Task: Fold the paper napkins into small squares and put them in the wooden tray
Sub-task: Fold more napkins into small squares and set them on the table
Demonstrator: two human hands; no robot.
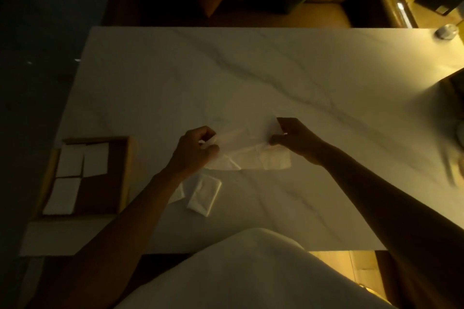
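Observation:
A thin white paper napkin point(247, 149) is stretched out between both hands just above the marble table point(251, 78). My left hand point(197, 150) pinches its left end, and my right hand point(298, 142) pinches its right end. A wooden tray point(124, 175) lies at the table's left, and three folded white squares point(70, 170) rest inside it. Below my left hand, near my forearm, sit a small plastic napkin packet point(204, 194) and another white piece point(177, 193) partly hidden by that arm.
A small round metallic object point(446, 31) stands at the table's far right corner. A dark object point(455, 90) juts in at the right edge. Upholstered seating point(324, 15) lies beyond the far edge. My white garment point(251, 273) covers the near edge.

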